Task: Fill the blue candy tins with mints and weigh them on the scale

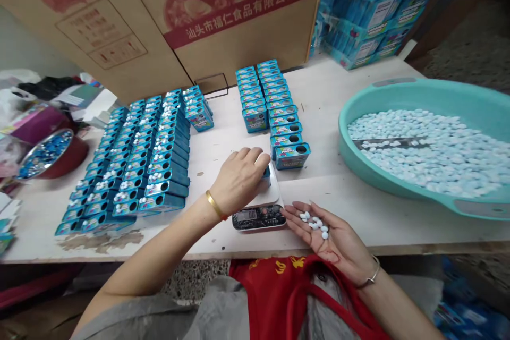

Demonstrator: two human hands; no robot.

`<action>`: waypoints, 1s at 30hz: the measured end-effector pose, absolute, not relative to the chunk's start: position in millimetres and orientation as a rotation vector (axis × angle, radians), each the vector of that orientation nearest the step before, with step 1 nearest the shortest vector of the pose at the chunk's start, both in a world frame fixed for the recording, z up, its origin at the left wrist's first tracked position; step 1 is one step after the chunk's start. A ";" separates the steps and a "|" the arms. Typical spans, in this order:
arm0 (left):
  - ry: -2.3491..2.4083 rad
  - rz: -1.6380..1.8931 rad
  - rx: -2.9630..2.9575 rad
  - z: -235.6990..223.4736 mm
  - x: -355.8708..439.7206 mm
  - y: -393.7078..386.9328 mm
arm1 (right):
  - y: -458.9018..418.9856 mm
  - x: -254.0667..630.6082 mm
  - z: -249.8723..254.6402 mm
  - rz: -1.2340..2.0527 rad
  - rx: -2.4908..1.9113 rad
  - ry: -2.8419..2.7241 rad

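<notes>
My left hand has its fingers wrapped round a small blue candy tin over the white plate of a digital scale. Most of that tin is hidden behind the hand. Its fingers are closed, and a gold bracelet is on the wrist. To the right of the scale's display, my right hand is turned palm up, lightly cupped, fingers extended. Several pale blue candies rest in it. Just beyond the scale stands a double row of open blue tins.
At right, a turquoise basin holds many pale candies and a dark flat strip. Rows of tins, many topped with candies, fill the left. A red bowl contains blue wrapped pieces. Cardboard boxes and shrink-wrapped packs stand behind.
</notes>
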State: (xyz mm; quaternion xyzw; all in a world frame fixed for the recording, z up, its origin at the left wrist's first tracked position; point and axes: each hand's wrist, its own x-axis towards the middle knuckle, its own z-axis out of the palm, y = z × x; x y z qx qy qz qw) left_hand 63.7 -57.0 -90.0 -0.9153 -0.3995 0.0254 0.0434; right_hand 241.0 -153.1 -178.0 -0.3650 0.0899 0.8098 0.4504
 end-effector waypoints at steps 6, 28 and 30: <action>-1.048 -0.082 -3.145 -131.2 91.9 -121.4 | -156.9 238.6 -183.0 2.035 -0.841 0.336; -1.319 -1.085 -2.970 -132.7 34.8 -104.3 | -148.6 227.4 -182.1 2.037 -0.964 0.254; -1.402 -0.991 -2.927 -119.5 13.5 -84.4 | -140.6 218.8 -176.6 2.081 -0.951 0.215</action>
